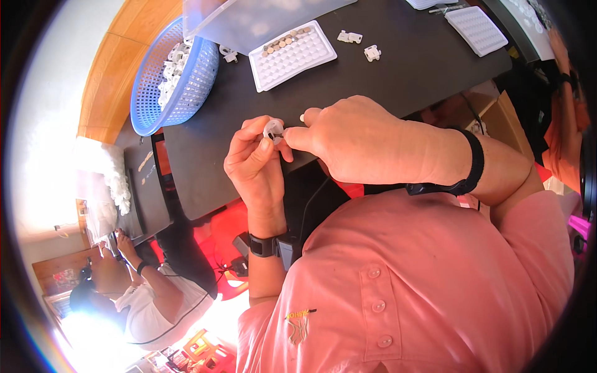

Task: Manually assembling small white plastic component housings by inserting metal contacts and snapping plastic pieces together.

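Note:
My left hand [256, 155] is closed, pinching a small white round plastic part [272, 128] between thumb and fingers. The part has a hollow with something dark inside. My right hand [354, 140] comes in from the right with its fingers curled, and one fingertip presses at the hollow of the part. What else its fingers hold, if anything, is hidden by the back of the hand. Both hands are over the near edge of the dark table [385, 81].
Beyond my hands lies a white pocketed tray [292, 62] with small round metallic pieces in some pockets. A blue basket [198, 81] of white plastic parts stands left, beside a translucent bin [249, 22]. Loose white parts [350, 37] lie right of the tray. Co-workers sit at both sides.

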A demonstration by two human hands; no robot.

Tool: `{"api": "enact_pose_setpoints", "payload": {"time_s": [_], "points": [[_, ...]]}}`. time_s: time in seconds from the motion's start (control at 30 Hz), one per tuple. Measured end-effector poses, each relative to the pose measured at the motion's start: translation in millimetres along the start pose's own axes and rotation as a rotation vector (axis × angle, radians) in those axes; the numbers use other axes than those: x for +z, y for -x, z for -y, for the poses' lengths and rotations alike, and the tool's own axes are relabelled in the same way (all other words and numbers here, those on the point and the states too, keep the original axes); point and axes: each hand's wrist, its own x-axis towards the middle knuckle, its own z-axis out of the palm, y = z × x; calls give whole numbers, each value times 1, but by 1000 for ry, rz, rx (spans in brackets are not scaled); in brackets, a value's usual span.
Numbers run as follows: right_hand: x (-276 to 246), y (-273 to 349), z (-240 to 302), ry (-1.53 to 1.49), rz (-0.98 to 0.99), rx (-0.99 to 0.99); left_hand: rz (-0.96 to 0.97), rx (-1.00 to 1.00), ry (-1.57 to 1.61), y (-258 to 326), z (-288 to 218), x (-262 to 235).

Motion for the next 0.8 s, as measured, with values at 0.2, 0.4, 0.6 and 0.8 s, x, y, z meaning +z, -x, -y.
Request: {"api": "enact_pose_setpoints", "payload": {"time_s": [0.2, 0.4, 0.6, 0.8], "points": [[6, 4, -3, -73, -43, 20, 6, 8, -65, -2, 1, 3], [10, 6, -2, 34, -34, 24, -41, 51, -112, -2, 1, 11], [10, 6, -4, -81, -67, 49, 8, 4, -36, -4, 2, 2], [8, 6, 0, -16, -139, 26, -15, -8, 23, -5, 2, 2]]}}
